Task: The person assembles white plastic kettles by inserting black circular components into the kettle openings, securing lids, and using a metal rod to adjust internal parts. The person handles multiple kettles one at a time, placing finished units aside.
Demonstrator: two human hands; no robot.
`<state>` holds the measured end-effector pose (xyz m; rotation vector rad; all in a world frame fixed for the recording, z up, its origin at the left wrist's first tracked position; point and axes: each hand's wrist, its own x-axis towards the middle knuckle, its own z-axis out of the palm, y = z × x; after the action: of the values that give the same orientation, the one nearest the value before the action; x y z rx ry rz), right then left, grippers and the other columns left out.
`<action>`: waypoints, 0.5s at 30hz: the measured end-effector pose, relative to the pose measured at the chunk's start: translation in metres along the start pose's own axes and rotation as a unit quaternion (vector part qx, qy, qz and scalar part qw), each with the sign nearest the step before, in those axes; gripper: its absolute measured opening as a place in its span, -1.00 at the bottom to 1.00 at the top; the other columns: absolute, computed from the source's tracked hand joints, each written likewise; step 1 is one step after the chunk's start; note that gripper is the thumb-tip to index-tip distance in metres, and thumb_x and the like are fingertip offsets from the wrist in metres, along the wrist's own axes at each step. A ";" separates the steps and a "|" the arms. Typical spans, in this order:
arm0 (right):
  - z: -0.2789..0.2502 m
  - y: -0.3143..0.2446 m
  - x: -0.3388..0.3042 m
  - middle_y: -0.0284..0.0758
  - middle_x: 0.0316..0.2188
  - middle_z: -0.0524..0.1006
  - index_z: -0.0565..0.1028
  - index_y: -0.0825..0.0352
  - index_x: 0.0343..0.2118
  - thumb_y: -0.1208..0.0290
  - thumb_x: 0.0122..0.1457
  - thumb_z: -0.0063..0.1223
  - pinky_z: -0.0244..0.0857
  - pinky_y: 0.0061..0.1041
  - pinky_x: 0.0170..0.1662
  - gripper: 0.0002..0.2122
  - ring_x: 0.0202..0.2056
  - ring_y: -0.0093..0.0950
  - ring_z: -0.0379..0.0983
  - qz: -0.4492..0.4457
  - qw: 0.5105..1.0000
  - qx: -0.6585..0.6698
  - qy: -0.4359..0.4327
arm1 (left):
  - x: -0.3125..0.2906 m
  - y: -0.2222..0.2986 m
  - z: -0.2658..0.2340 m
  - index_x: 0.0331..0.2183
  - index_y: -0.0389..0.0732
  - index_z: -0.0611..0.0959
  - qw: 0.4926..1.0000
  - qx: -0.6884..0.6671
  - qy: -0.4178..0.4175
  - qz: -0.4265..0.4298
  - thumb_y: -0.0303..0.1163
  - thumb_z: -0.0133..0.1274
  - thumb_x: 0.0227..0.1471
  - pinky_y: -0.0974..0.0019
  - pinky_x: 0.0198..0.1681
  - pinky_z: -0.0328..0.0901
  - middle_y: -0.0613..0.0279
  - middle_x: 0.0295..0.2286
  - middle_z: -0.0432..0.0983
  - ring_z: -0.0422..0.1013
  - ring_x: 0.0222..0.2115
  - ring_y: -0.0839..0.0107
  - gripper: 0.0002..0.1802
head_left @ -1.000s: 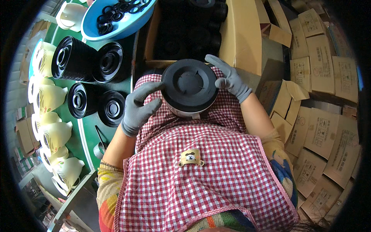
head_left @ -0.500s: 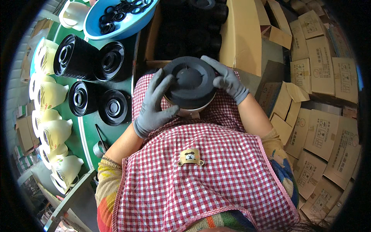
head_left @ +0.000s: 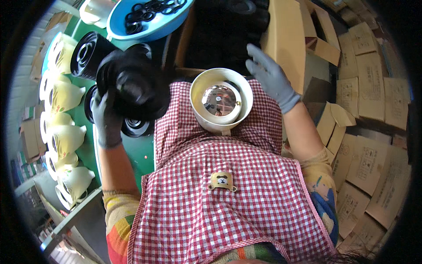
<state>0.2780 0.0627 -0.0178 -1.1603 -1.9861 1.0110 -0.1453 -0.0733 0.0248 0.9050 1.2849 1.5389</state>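
Disc [head_left: 140, 90] held in left grip [head_left: 107, 116]

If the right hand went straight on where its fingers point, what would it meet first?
The right hand would probably meet the black parts in the cardboard box; depth is unclear.

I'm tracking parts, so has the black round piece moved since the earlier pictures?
Yes: the left hand has carried the black round piece leftward, off the pale container and over the green table.
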 end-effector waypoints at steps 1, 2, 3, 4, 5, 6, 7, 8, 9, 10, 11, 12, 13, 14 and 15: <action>0.003 -0.005 -0.006 -0.05 0.19 0.36 0.28 0.36 0.25 0.12 0.26 0.07 0.29 -0.38 0.17 -0.42 0.19 -0.27 0.34 0.047 0.998 -0.002 -0.039 | -0.022 -0.006 -0.028 0.14 -0.29 0.43 0.999 0.028 0.038 -0.015 -0.44 -0.05 0.19 0.27 0.08 0.31 0.10 0.01 0.48 0.44 -0.03 0.28 -0.52; 0.010 -0.014 -0.014 -0.04 0.20 0.35 0.26 0.37 0.26 0.12 0.25 0.08 0.30 -0.39 0.16 -0.40 0.18 -0.26 0.35 0.091 0.993 -0.005 -0.081 | -0.044 -0.014 -0.050 0.08 -0.30 0.47 0.996 0.050 0.076 -0.019 -0.43 -0.03 0.18 0.26 0.04 0.33 0.10 -0.02 0.49 0.44 -0.04 0.28 -0.57; 0.019 -0.004 -0.017 0.00 0.19 0.36 0.23 0.39 0.27 0.12 0.24 0.09 0.27 -0.43 0.17 -0.37 0.15 -0.25 0.38 0.123 0.987 0.046 -0.091 | -0.065 -0.021 -0.071 0.02 -0.31 0.51 0.991 0.074 0.111 -0.026 -0.41 -0.01 0.17 0.25 0.01 0.34 0.10 -0.06 0.51 0.45 -0.05 0.28 -0.62; 0.028 0.016 -0.015 -0.03 0.13 0.43 0.28 0.40 0.24 0.14 0.23 0.10 0.27 -0.44 0.16 -0.40 0.10 -0.33 0.42 0.140 0.984 0.054 -0.095 | -0.078 -0.024 -0.086 -0.01 -0.31 0.53 0.984 0.067 0.152 -0.057 -0.42 0.01 0.17 0.26 -0.04 0.36 0.11 -0.11 0.54 0.47 -0.11 0.30 -0.65; 0.033 0.033 -0.011 -0.08 0.09 0.46 0.31 0.41 0.22 0.21 0.23 0.07 0.28 -0.44 0.14 -0.45 0.07 -0.37 0.43 0.148 0.976 0.089 -0.132 | -0.093 -0.028 -0.102 -0.05 -0.31 0.56 0.975 0.055 0.196 -0.088 -0.42 0.02 0.17 0.28 -0.09 0.38 0.11 -0.16 0.56 0.49 -0.16 0.33 -0.69; 0.035 0.042 -0.006 -0.12 0.05 0.50 0.34 0.41 0.20 0.28 0.23 0.04 0.30 -0.44 0.13 -0.49 0.04 -0.41 0.45 0.158 0.966 0.121 -0.163 | -0.106 -0.032 -0.117 -0.09 -0.31 0.58 0.964 0.041 0.237 -0.116 -0.43 0.04 0.17 0.29 -0.14 0.41 0.12 -0.22 0.58 0.51 -0.22 0.36 -0.73; 0.034 0.035 -0.002 -0.16 0.03 0.51 0.37 0.42 0.18 0.35 0.21 -0.01 0.31 -0.45 0.11 -0.53 0.01 -0.43 0.45 0.162 0.963 0.132 -0.169 | -0.115 -0.039 -0.128 -0.08 -0.30 0.58 0.952 0.062 0.270 -0.131 -0.41 0.03 0.18 0.29 -0.18 0.42 0.13 -0.23 0.58 0.52 -0.26 0.37 -0.72; 0.033 0.028 0.001 -0.20 0.00 0.53 0.40 0.42 0.15 0.42 0.19 -0.06 0.32 -0.46 0.09 -0.55 -0.01 -0.46 0.46 0.168 0.960 0.143 -0.174 | -0.122 -0.048 -0.138 -0.07 -0.29 0.57 0.939 0.082 0.301 -0.147 -0.38 0.02 0.20 0.30 -0.22 0.43 0.14 -0.23 0.58 0.52 -0.30 0.38 -0.71; 0.033 0.031 0.003 -0.23 -0.02 0.55 0.42 0.42 0.14 0.49 0.14 -0.11 0.32 -0.49 0.07 -0.55 -0.03 -0.47 0.47 0.186 0.957 0.141 -0.173 | -0.125 -0.056 -0.143 -0.06 -0.27 0.57 0.940 0.090 0.297 -0.142 -0.36 0.04 0.19 0.28 -0.27 0.45 0.14 -0.24 0.58 0.53 -0.31 0.36 -0.69; 0.032 0.032 0.005 -0.24 -0.06 0.56 0.45 0.43 0.11 0.50 0.13 -0.09 0.34 -0.50 0.04 -0.56 -0.07 -0.49 0.49 0.188 0.955 0.158 -0.169 | -0.130 -0.065 -0.157 -0.03 -0.23 0.56 0.927 0.086 0.311 -0.194 -0.36 0.07 0.17 0.26 -0.25 0.46 0.13 -0.23 0.59 0.54 -0.29 0.30 -0.66; 0.033 0.035 0.005 -0.24 -0.07 0.57 0.46 0.43 0.09 0.52 0.12 -0.08 0.35 -0.51 0.03 -0.57 -0.09 -0.49 0.49 0.197 0.950 0.180 -0.161 | -0.134 -0.078 -0.166 0.01 -0.21 0.54 0.921 0.086 0.330 -0.190 -0.35 0.08 0.16 0.27 -0.25 0.46 0.12 -0.23 0.59 0.54 -0.29 0.31 -0.62; 0.032 0.035 0.005 -0.23 -0.08 0.57 0.47 0.44 0.07 0.54 0.11 -0.07 0.35 -0.51 0.01 -0.58 -0.11 -0.49 0.50 0.211 0.946 0.198 -0.147 | -0.130 -0.086 -0.160 0.05 -0.19 0.52 0.917 0.083 0.342 -0.189 -0.34 0.09 0.16 0.28 -0.25 0.46 0.12 -0.24 0.59 0.53 -0.29 0.33 -0.58; 0.032 0.035 0.008 -0.23 -0.09 0.57 0.48 0.45 0.06 0.55 0.11 -0.06 0.36 -0.51 0.01 -0.59 -0.12 -0.49 0.50 0.207 0.948 0.197 -0.138 | -0.125 -0.088 -0.155 0.10 -0.24 0.45 0.923 0.113 0.325 -0.171 -0.37 0.11 0.13 0.29 -0.19 0.43 0.07 -0.15 0.53 0.50 -0.20 0.30 -0.50; 0.032 0.033 0.010 -0.23 -0.10 0.57 0.48 0.45 0.05 0.56 0.10 -0.05 0.36 -0.51 0.00 -0.59 -0.13 -0.49 0.50 0.204 0.951 0.196 -0.129 | -0.119 -0.090 -0.152 0.14 -0.29 0.39 0.929 0.142 0.308 -0.150 -0.40 0.13 0.11 0.31 -0.12 0.40 0.01 -0.07 0.47 0.46 -0.12 0.27 -0.42; 0.028 0.029 0.009 -0.23 -0.11 0.58 0.49 0.46 0.05 0.57 0.09 -0.04 0.36 -0.51 -0.01 -0.60 -0.13 -0.49 0.50 0.204 0.953 0.190 -0.116 | -0.113 -0.094 -0.145 0.19 -0.34 0.32 0.933 0.170 0.291 -0.129 -0.43 0.16 0.08 0.32 -0.05 0.38 -0.04 0.01 0.41 0.42 -0.04 0.24 -0.33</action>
<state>0.2641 0.0720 -0.0558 -1.3019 -1.6387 1.7248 -0.2270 -0.2216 -0.0931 0.4548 2.0564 1.4437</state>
